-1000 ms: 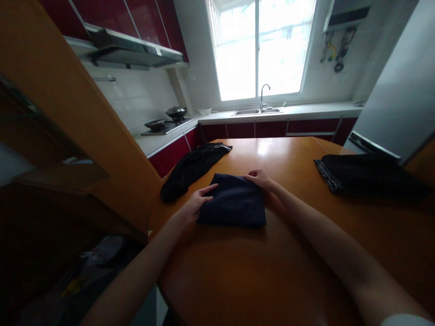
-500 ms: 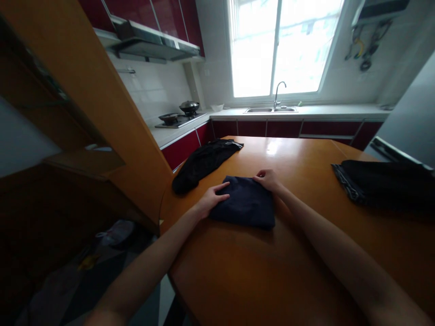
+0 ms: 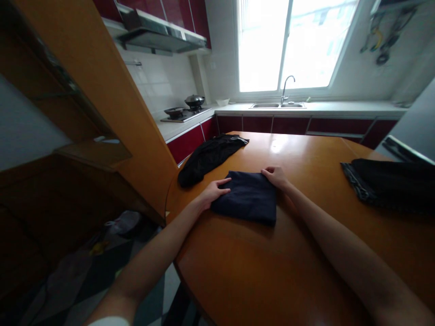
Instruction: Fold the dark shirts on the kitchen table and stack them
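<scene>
Pressing down is what both hands do right now. The left hand (image 3: 213, 192) lies flat and open on the left edge of the folded dark cloth (image 3: 246, 198), with its fingers (image 3: 222, 183) stretched out over the cloth. It grips nothing; it only rests on top. The right hand (image 3: 276, 175) sits at the far right corner of the cloth. Its fingers are curled, and it looks like they pinch the corner, but the view is dim and I cannot tell for sure.

To do this step well, I think the hands should push flat and slow, so the fold stays neat and the edges line up. The left palm should hold the cloth down while the right fingers tug the corner straight. A quick pull could mess up the fold.

Both arms reach forward, long and nearly straight, from the bottom of the view. The left arm comes in from the low left, the right arm from the low right, and they meet at the cloth.

The cloth lies in the middle of the wooden table (image 3: 272, 271). A black bundle of clothes (image 3: 209, 158) lies near it on the far left. Another dark pile (image 3: 390, 183) sits well apart on the right side.
</scene>
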A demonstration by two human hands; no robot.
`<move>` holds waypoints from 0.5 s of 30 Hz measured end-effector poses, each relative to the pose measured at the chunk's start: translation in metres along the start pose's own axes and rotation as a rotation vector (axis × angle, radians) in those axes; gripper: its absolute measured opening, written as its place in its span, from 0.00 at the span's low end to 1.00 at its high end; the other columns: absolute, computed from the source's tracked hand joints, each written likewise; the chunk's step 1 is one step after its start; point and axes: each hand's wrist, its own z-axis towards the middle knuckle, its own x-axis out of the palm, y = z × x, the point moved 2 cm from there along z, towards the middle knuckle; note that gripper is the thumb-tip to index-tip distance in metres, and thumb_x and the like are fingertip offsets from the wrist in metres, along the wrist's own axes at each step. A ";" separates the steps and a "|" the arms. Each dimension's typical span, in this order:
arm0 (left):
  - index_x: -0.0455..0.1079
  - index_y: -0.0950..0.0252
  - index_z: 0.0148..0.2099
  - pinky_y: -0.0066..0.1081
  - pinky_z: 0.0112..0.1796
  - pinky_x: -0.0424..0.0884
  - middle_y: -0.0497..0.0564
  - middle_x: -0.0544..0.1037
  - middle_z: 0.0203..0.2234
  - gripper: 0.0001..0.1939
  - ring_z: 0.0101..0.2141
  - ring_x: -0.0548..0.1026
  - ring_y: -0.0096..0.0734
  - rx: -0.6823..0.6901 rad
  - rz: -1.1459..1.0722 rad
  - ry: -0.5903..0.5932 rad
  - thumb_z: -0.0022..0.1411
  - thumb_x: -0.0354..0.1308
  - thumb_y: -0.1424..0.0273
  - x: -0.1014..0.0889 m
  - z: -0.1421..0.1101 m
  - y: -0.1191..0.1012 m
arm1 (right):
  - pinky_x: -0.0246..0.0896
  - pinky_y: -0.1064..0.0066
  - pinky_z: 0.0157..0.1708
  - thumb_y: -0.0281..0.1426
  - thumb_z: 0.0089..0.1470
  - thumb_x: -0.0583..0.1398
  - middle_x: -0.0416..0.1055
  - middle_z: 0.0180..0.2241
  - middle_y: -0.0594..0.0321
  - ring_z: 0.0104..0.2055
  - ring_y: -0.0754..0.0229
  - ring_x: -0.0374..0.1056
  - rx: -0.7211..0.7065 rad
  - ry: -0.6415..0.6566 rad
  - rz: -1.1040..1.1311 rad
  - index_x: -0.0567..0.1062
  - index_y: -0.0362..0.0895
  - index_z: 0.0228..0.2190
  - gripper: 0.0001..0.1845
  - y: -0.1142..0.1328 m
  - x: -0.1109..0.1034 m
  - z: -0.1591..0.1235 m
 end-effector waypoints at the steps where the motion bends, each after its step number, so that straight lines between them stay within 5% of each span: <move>1: 0.71 0.63 0.62 0.36 0.55 0.69 0.57 0.74 0.58 0.35 0.54 0.75 0.43 0.008 0.016 0.006 0.51 0.70 0.74 -0.001 0.000 0.001 | 0.58 0.70 0.27 0.40 0.54 0.59 0.78 0.27 0.56 0.28 0.58 0.70 0.004 -0.002 -0.006 0.82 0.39 0.29 0.18 -0.001 0.001 0.001; 6: 0.70 0.62 0.62 0.38 0.60 0.62 0.57 0.71 0.61 0.36 0.60 0.69 0.46 0.120 0.238 0.034 0.51 0.71 0.70 -0.016 0.006 -0.004 | 0.60 0.70 0.29 0.39 0.51 0.62 0.78 0.26 0.58 0.29 0.58 0.70 0.020 -0.010 -0.034 0.82 0.42 0.28 0.14 -0.004 0.007 0.004; 9: 0.72 0.66 0.60 0.40 0.63 0.57 0.61 0.69 0.61 0.33 0.63 0.64 0.53 0.200 0.536 -0.142 0.51 0.71 0.70 -0.019 0.013 -0.019 | 0.61 0.70 0.31 0.39 0.50 0.63 0.78 0.26 0.59 0.29 0.58 0.71 0.022 -0.014 -0.037 0.82 0.43 0.27 0.12 -0.005 0.008 0.005; 12: 0.70 0.67 0.62 0.37 0.65 0.51 0.61 0.66 0.63 0.26 0.65 0.60 0.50 0.417 0.777 -0.179 0.61 0.63 0.69 0.010 0.021 -0.037 | 0.62 0.70 0.32 0.39 0.50 0.64 0.78 0.24 0.59 0.30 0.57 0.72 0.022 -0.017 -0.043 0.82 0.44 0.27 0.12 -0.004 0.008 0.006; 15: 0.63 0.65 0.67 0.38 0.66 0.49 0.58 0.63 0.66 0.25 0.66 0.58 0.43 0.585 0.890 0.066 0.71 0.51 0.66 0.061 0.033 -0.039 | 0.63 0.70 0.32 0.39 0.50 0.64 0.78 0.24 0.60 0.30 0.57 0.72 0.019 -0.022 -0.058 0.82 0.44 0.27 0.12 -0.002 0.007 0.005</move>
